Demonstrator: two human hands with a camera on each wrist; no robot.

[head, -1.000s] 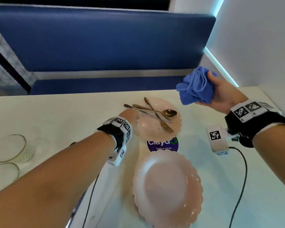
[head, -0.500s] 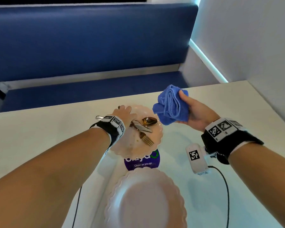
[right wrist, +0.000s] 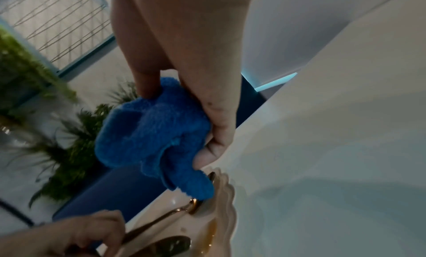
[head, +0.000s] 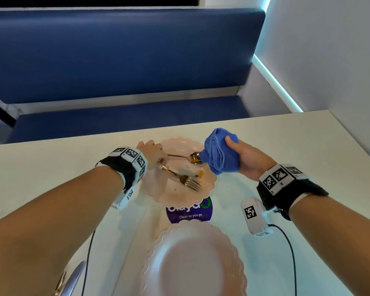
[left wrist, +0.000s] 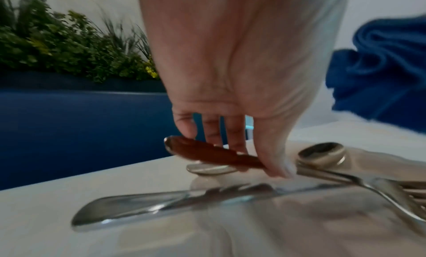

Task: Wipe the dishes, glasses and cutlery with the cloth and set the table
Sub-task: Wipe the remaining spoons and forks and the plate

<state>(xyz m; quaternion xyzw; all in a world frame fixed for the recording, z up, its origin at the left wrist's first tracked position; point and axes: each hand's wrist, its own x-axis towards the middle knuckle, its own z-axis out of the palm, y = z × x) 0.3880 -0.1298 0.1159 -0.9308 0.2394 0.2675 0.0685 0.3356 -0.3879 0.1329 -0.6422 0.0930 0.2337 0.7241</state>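
Note:
My left hand pinches the handle of a gold spoon over a soiled pink scalloped plate. In the left wrist view the fingertips close on the spoon handle. A gold fork and a knife lie on that plate. My right hand grips a bunched blue cloth, which touches the spoon's bowl. The right wrist view shows the cloth meeting the spoon. A second pink plate sits nearer me.
A round purple sticker lies between the two plates. A black cable runs along the white table under my right wrist. A blue bench stands beyond the far edge, and a white wall closes the right side.
My left hand has taken the spoon by its handle and raised it off the other cutlery. The right hand has brought the cloth down and left onto the spoon's bowl.

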